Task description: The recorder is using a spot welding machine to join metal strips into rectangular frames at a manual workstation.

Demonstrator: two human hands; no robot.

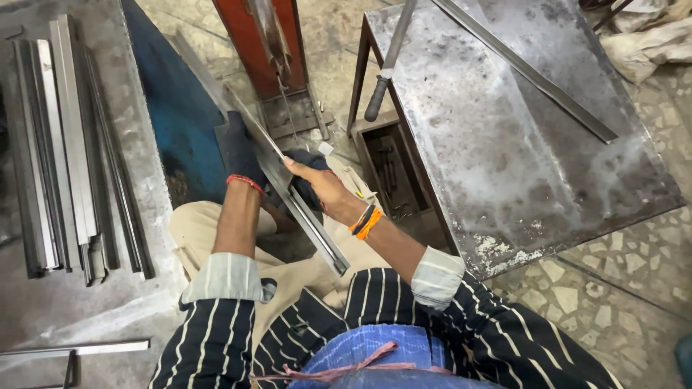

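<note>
While the dark-gloved left hand [241,155] grips it farther up, the right hand [317,181] clasps the long grey metal channel strip [306,216], slanting over the lap, left of the scuffed steel desk [504,144].

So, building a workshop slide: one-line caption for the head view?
Gloved left hand and bare right hand grip a metal channel beside a steel table.

Left hand [239,155]: dark-gloved, gripping metal channel [292,189] at 11 o'clock;
Right hand [317,180]: on channel, centre;
Steel table [504,144]: 2 o'clock;
Stacked strips [65,151]: 9 o'clock
</note>
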